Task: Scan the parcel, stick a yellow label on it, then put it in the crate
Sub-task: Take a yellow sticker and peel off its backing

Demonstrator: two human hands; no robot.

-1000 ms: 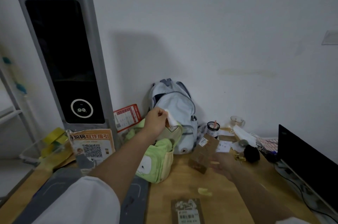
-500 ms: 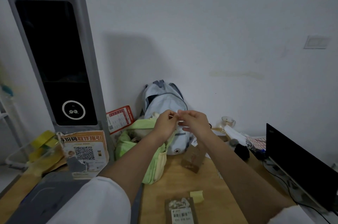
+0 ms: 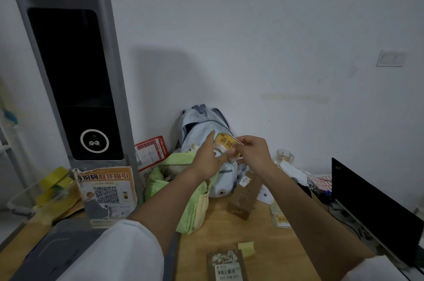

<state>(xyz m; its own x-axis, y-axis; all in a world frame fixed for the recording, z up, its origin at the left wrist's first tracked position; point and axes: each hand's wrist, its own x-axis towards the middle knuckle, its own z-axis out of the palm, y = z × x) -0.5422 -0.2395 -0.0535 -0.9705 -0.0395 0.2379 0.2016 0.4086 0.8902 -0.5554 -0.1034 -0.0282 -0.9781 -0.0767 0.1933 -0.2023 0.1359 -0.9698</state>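
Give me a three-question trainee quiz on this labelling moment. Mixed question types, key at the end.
1. True or false: the yellow label is already stuck on the parcel.
2. Which hands hold the label? A) left hand only B) right hand only C) both
3. Fill in: the parcel lies on the wooden ____.

Key: 1 false, it is held up in front of the backpack; 2 C; 3 table.

Yellow label (image 3: 226,145) now exposed between both hands, previously hidden.
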